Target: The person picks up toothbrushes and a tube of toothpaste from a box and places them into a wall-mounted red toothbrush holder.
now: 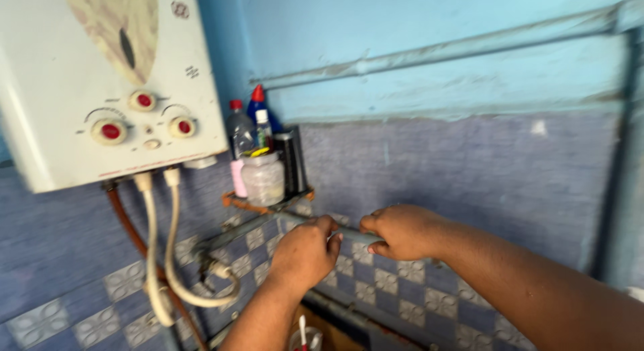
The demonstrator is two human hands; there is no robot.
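— Since the grey pipe (pixel 295 223) runs horizontally along the tiled wall (pixel 402 290), below the corner shelf, how is it held?

— With both hands at once. The left hand (pixel 305 254) is curled shut around it from below and in front, knuckles toward the camera. The right hand (pixel 399 231) is clenched on it just beside, fingers folded over the top.

— Why two grips so near each other?

— Judged from the pose, one hand steadies while the other bears on the same section; which does which cannot be told.

— Arm position?

— Both forearms rise from the lower edge of the view, wrists roughly straight, right forearm entering from the right.

— Surroundings?

— The pipe's left end meets a fitting (pixel 208 257) where white hoses (pixel 157 257) hang from the wall-mounted water heater (pixel 100 76). The shelf (pixel 265 203) carries a clear jar (pixel 263 178) and several bottles (pixel 240 130), kept clear of the pipework.
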